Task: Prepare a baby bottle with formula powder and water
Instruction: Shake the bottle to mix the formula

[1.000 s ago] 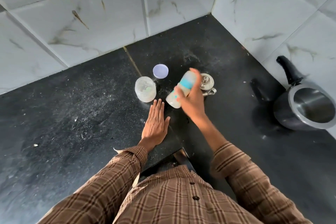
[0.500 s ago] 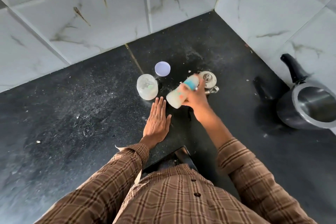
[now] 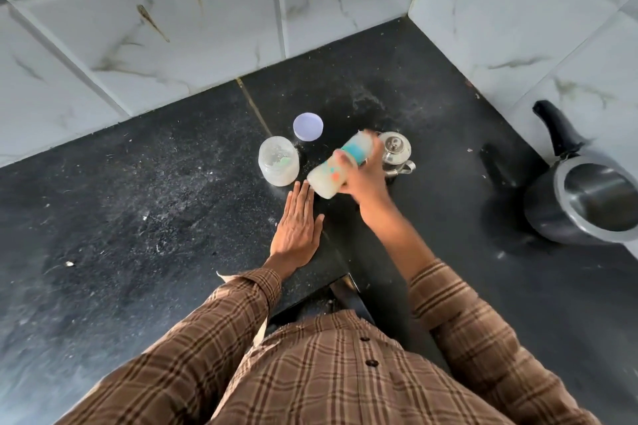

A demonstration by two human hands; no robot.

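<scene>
Head view: I see my right hand raised above the black counter, fingers curled round a baby bottle that lies tilted, its milky base toward the near left and its teal collar toward the far right; the outline is blurred. The bottle is held clear of the counter, just in front of a small steel pot with a lid, which stands behind the hand. My left hand lies flat on the counter, palm down, fingers straight and close together, holding nothing, its fingertips just beside the bottle's base. To the far left of the bottle stands an open clear jar with a pale green object inside that I cannot identify; its pale lilac lid lies apart, farther back. A dark kettle, open at the top, sits well apart at the right, near the marble-tiled wall. Brown plaid sleeves cover both forearms.
</scene>
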